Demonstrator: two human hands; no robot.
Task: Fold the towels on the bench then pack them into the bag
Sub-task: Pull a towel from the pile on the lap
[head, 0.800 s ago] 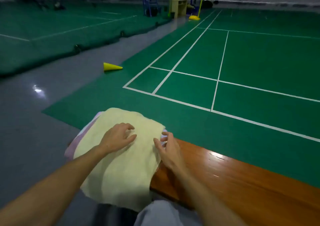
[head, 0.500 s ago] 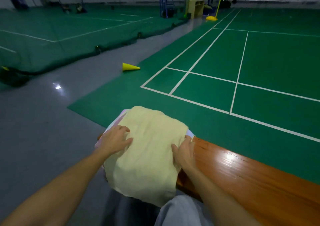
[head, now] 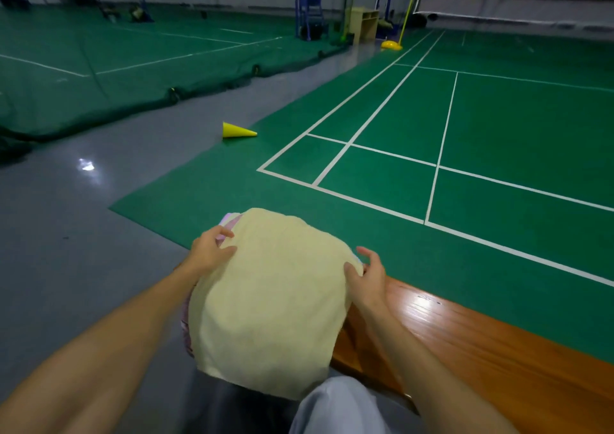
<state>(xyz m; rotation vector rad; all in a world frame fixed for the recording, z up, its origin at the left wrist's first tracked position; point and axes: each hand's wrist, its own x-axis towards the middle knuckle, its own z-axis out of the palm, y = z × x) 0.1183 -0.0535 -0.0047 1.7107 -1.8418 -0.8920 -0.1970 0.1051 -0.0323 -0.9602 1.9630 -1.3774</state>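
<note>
A pale yellow towel lies on top of a stack at the left end of the wooden bench, its near edge hanging over the bench. Pink and white towel edges peek out underneath on the left. My left hand grips the stack's left side, thumb on the yellow towel and fingers curled around the edge. My right hand holds the right side, thumb on top and fingers bent around the edge. No bag is in view.
The bench runs off to the lower right. Beyond it lies a green badminton court with white lines. A yellow cone lies on its side on the floor. Grey floor is on the left. My grey-clad knee is below the towel.
Both hands slid from the top of the yellow towel out to the stack's left and right sides and now clasp its edges. The camera view shifted left.
</note>
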